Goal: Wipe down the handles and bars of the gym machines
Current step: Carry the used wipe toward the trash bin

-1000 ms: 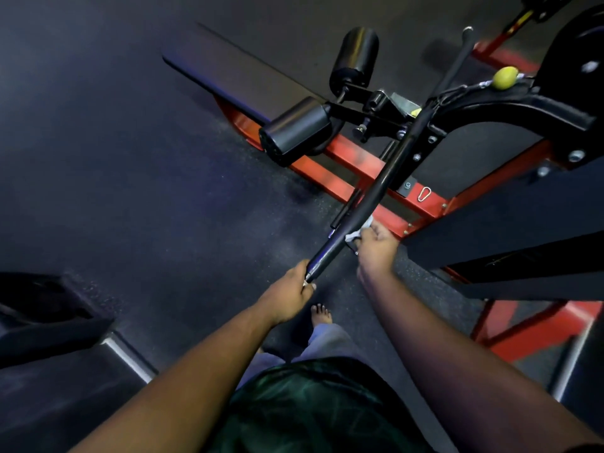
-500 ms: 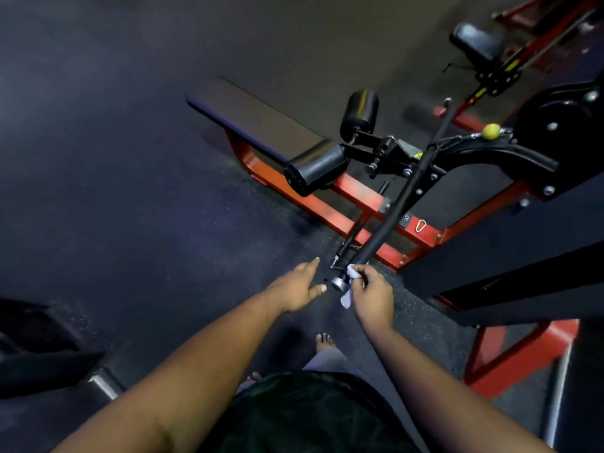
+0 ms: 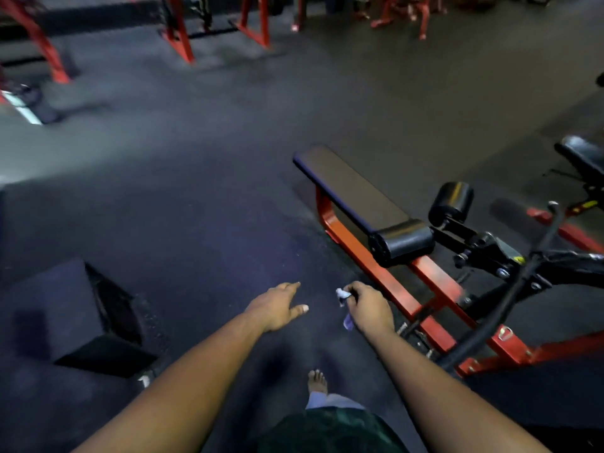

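While the right hand (image 3: 371,310) is pinching a small white cloth (image 3: 343,295) in a closed grip, thumb and curled fingers bunching it at the knuckles with a purplish tail hanging below, the left hand (image 3: 277,308) is hovering just beside it at nine o'clock, fingers relaxed and spread, holding nothing. Both hands are hanging over the dark rubber floor (image 3: 196,191), clear of the machine. At three o'clock from the cloth, the long black bar (image 3: 510,295) is slanting from the lower middle up toward the right edge, crossing the red frame (image 3: 434,279). At one o'clock, the black padded bench (image 3: 353,188) is lying along the frame, ending in two black roller pads (image 3: 405,241). At six o'clock a bare foot (image 3: 317,381) is standing on the floor. More red frames (image 3: 183,44) are standing at twelve o'clock, far off.
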Demonstrator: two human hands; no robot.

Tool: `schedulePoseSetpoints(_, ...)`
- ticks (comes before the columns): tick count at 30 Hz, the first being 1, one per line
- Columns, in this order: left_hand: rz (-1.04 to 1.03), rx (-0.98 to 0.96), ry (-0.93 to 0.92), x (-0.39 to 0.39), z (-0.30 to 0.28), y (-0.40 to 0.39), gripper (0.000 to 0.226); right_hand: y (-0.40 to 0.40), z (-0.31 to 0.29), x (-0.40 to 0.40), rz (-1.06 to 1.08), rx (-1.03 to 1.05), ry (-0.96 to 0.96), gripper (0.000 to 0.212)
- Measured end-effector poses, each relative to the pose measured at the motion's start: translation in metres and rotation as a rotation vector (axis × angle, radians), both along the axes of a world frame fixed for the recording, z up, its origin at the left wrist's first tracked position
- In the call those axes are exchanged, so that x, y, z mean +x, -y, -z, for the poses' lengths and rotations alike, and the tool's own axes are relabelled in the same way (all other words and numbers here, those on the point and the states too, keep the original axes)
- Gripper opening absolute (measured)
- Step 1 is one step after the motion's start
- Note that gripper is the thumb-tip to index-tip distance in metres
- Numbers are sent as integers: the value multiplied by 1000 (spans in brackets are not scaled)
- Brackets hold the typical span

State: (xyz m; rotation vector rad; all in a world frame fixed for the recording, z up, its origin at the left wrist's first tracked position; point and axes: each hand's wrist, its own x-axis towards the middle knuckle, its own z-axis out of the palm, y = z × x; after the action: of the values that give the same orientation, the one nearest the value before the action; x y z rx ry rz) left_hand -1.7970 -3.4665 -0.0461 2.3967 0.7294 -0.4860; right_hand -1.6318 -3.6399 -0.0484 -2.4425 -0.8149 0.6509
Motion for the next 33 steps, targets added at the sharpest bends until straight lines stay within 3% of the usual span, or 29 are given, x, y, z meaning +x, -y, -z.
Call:
schedulePoseSetpoints(7,-183,103,-19,-6,-17,-98,81,-129,-13,27,-279,14,-2,21)
schedulePoseSetpoints(19,-491,187,21,12,-52,-243,79,-342,-47,84,-619,2,161,20)
schedulePoseSetpoints(33,-573,251,38,4,-58,-477,83,-607,-81,73,-710,64,246,22)
